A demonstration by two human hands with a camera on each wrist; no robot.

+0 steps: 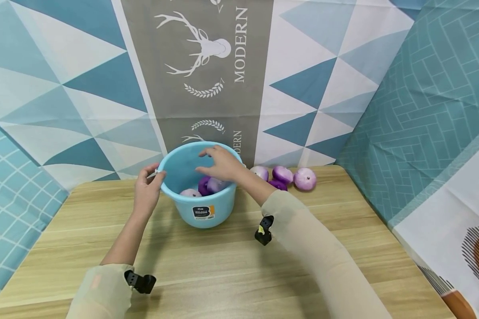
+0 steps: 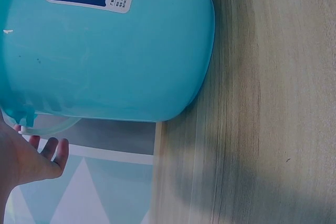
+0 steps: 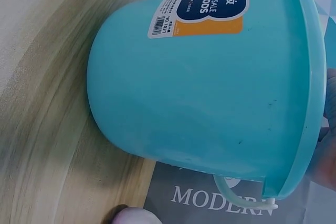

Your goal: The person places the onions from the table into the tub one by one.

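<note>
A light blue plastic bucket (image 1: 203,212) with a label on its side stands on the wooden table. At its left rim, my left hand (image 1: 147,190) grips the edge beside the handle's end, thumb and fingers on either side. The left wrist view shows this hand's fingers (image 2: 50,153) curled near the pale handle (image 2: 52,127). My right hand (image 1: 223,165) reaches over the right rim into the bucket's mouth, its thumb and fingers spread with nothing between them. Below it, a few purple onions lie inside, among them a pale one (image 1: 190,192) and a lilac one (image 1: 217,185).
More purple onions (image 1: 305,179) sit in a group on the table (image 1: 207,266), right of the bucket near the back edge. Behind the table hangs a patterned cloth (image 1: 207,48), close to the bucket. A teal cloth (image 1: 423,110) borders the right side.
</note>
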